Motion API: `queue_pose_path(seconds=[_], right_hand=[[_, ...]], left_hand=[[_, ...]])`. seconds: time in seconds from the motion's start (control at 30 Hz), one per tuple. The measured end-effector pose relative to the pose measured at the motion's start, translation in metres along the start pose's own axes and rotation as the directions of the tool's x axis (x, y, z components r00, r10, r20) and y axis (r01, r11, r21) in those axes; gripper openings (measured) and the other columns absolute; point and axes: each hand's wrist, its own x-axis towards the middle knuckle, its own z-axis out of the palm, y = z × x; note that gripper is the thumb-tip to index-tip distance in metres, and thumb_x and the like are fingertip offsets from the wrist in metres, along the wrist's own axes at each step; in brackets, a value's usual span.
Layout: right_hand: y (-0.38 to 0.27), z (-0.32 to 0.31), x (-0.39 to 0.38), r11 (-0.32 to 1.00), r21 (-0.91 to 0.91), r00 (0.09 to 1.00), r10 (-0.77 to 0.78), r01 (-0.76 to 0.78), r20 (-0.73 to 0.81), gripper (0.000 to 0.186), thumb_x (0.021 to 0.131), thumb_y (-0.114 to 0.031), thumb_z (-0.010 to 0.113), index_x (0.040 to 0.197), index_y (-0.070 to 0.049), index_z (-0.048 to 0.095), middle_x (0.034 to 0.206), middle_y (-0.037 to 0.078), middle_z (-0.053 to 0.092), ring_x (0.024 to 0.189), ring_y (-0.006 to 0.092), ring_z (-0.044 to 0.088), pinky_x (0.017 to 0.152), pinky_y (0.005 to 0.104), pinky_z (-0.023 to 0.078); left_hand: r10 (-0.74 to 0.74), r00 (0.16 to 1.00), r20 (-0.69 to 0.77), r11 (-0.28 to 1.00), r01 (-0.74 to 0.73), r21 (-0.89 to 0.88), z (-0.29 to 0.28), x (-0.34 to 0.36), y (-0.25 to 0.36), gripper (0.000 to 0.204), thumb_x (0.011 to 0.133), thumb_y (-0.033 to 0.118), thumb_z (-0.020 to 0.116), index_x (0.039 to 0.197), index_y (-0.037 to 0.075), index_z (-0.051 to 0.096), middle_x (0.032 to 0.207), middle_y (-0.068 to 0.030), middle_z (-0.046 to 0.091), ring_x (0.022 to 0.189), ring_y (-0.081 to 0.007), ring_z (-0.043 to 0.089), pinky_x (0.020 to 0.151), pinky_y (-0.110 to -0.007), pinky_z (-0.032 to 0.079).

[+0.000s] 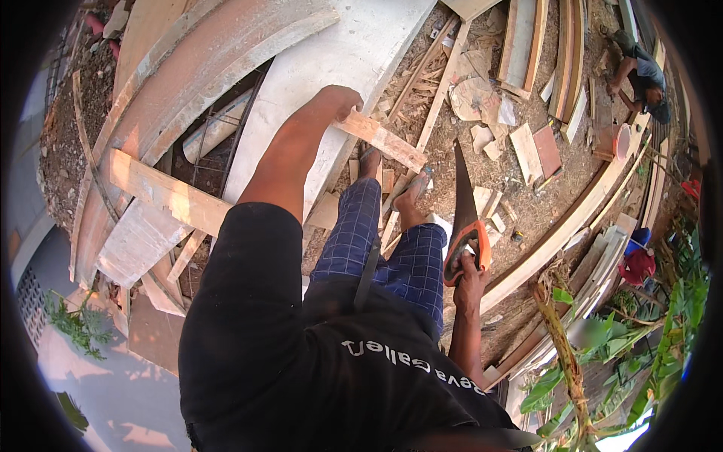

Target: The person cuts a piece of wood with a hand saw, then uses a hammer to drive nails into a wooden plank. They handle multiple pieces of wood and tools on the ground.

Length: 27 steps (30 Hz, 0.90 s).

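My left hand (344, 102) reaches forward and is closed on one end of a short wooden board (388, 143), which points right over my feet. Low on my right side, my right hand (470, 282) grips the orange and black handle of a handsaw (465, 192). The dark blade stands pointing away from me, a little to the right of the board's free end and apart from it. Beneath my left arm lies a broad pale slab (294, 90).
Curved wooden formwork (188, 83) rises at the left, with a plank (162, 190) across it. Offcuts (526, 154) and scraps litter the ground. A long curved beam (557, 233) runs along the right. Two other people (644, 75) are at the right, near plants (617, 339).
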Motion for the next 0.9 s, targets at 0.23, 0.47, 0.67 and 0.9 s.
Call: queue_pose_path(seconds=[0.23,0.47,0.67,0.9], right_hand=[[0.103,0.095,0.147,0.967,0.25,0.998,-0.061,0.059,0.0,0.045,0.097,-0.012,0.07,0.139,-0.004,0.055,0.094,0.003,0.067,0.071,0.0112,0.059,0.062,0.0274,0.049],[0.132,0.151,0.237,0.929,0.371,0.991,-0.043,-0.007,0.125,0.033,0.097,-0.014,0.071,0.126,-0.007,0.058,0.093,0.003,0.065,0.068,0.0131,0.061,0.059,0.0282,0.05],[0.126,0.151,0.242,0.984,0.175,0.956,-0.084,0.035,0.28,0.04,0.099,-0.011,0.065,0.138,-0.008,0.055,0.104,0.007,0.069,0.07,0.0146,0.063,0.059,0.0305,0.053],[0.133,0.15,0.246,0.994,0.102,0.945,-0.006,-0.029,0.326,0.041,0.102,-0.017,0.062,0.141,-0.008,0.051,0.106,0.01,0.069,0.078,0.018,0.066,0.065,0.0316,0.054]], left_hand=[[0.09,0.982,-0.166,0.988,-0.067,0.139,0.014,-0.012,-0.002,0.064,0.08,0.006,0.072,0.14,0.025,0.061,0.125,-0.0068,0.069,0.11,-0.0289,0.069,0.092,-0.043,0.055],[0.25,0.89,-0.381,0.959,-0.175,0.221,0.054,-0.013,-0.019,0.069,0.085,0.006,0.068,0.149,0.022,0.051,0.139,-0.0089,0.06,0.127,-0.0287,0.058,0.109,-0.045,0.043],[0.171,0.854,-0.491,0.984,-0.119,0.136,0.083,-0.024,-0.012,0.079,0.081,0.029,0.066,0.155,0.018,0.041,0.143,-0.0124,0.053,0.14,-0.0307,0.042,0.121,-0.053,0.02],[0.208,0.541,-0.815,0.97,-0.01,0.241,0.121,-0.003,-0.017,0.027,0.091,0.016,0.059,0.117,0.022,0.061,0.107,0.0008,0.061,0.11,-0.0187,0.057,0.103,-0.042,0.039]])
